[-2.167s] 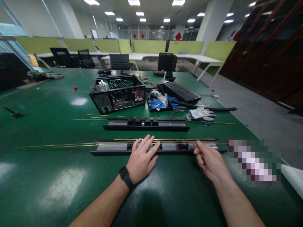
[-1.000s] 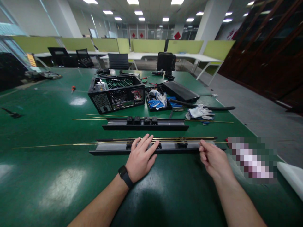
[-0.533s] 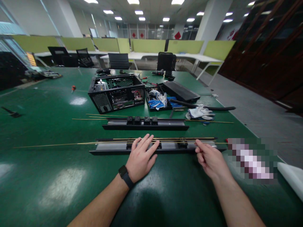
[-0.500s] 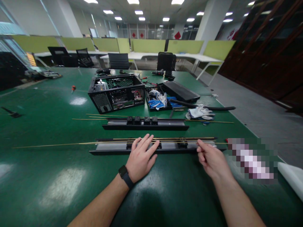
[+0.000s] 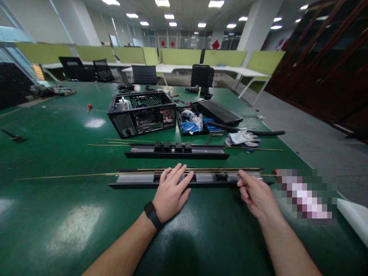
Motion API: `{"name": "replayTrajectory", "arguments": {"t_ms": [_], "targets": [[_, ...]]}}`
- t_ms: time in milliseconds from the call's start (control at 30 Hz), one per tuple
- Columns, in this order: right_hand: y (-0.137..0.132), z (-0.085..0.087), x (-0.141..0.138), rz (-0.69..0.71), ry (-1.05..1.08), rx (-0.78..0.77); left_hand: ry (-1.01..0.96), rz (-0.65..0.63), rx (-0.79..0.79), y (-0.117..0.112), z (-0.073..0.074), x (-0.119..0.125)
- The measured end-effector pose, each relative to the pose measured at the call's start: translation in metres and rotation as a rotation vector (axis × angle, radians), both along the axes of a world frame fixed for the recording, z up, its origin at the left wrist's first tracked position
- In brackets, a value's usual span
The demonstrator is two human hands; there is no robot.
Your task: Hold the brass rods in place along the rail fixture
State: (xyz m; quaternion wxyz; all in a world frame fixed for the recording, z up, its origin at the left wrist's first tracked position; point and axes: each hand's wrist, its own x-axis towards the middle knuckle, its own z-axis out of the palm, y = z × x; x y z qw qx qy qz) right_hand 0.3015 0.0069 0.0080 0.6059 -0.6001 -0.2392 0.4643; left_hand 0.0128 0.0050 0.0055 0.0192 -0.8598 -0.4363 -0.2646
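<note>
My left hand (image 5: pixel 172 191), with a dark watch on its wrist, lies with fingers spread across the nearer long black-edged rail (image 5: pixel 130 178). Its fingertips reach over the thin brass-coloured rods (image 5: pixel 207 172) that run lengthwise along the rail. At the rail's right part, my right hand (image 5: pixel 254 191) pinches a thin rod between thumb and forefinger; its other fingers are curled. Small black blocks (image 5: pixel 221 174) sit on the rail, some partly covered by my left hand. One long rod (image 5: pixel 63 177) sticks out well past the rail's left end.
Behind lies a second rail (image 5: pixel 204 148) with several black blocks and thin rods. Farther back are an open black computer case (image 5: pixel 140 115), a tray (image 5: pixel 197 131) with gloves, a black panel (image 5: pixel 220 110) and another glove (image 5: pixel 243 137). A blurred-out item lies right on the green table (image 5: pixel 94 230).
My right hand has shifted very slightly to the left along the rail, still pinching. My left hand has stayed in place.
</note>
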Motion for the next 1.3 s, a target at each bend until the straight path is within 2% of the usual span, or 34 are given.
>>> {"name": "replayTrajectory", "arguments": {"t_ms": [133,300,367,600,767,1133,1233,1300], "targets": [[0.0,0.001,0.004,0.023,0.024,0.003,0.005,0.003,-0.002,0.0,0.0,0.0],[0.003,0.006,0.017,-0.212,-0.005,0.049,-0.003,0.0,0.003,0.001,0.0,0.0],[0.004,0.008,0.017,-0.246,-0.012,0.044,-0.004,0.001,0.0,0.0,0.0,0.0],[0.0,0.004,-0.003,-0.005,-0.011,0.001,0.0,0.003,0.0,0.0,-0.001,-0.001],[-0.002,0.004,-0.004,0.07,0.047,-0.014,0.009,0.001,-0.01,0.0,-0.001,-0.001],[-0.003,0.005,-0.008,0.113,0.074,-0.042,0.011,0.005,-0.009,0.0,-0.001,0.0],[-0.001,0.006,-0.003,0.058,0.099,-0.009,0.009,0.005,-0.012,0.0,-0.002,-0.001],[0.001,0.007,0.005,-0.039,0.097,0.02,0.009,0.003,-0.011,0.001,-0.002,-0.001]]}}
